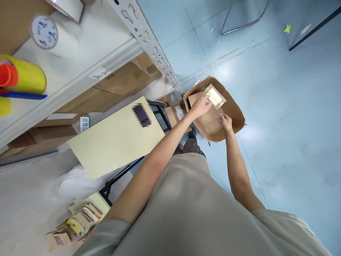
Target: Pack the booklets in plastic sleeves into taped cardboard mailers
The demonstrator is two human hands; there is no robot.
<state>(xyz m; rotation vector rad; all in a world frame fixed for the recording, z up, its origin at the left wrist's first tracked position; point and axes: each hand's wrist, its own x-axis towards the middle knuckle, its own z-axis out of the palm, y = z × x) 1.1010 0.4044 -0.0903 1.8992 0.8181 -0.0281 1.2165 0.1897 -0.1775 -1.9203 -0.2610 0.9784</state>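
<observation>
A large open cardboard box (236, 113) stands on the floor in front of me, with its bottom and inner walls showing. At its left side my left hand (200, 106) has its thumb and fingers at the near corner of a flat cardboard package (220, 100) with a pale label, and appears to grip it. Another brown cardboard piece (194, 98) lies beside it, partly behind the hand. My right hand (226, 122) is over the box's near right part, apart from the package. Its fingers are curled together; anything between them is too small to make out.
Left of me stands a cream tabletop (114, 138) with a blurred-out dark object (142, 115). A metal shelf post (157, 49) rises near the box. The shelf holds tape rolls (45, 32) and cartons (119, 80). A chair leg (243, 27) is at the far side.
</observation>
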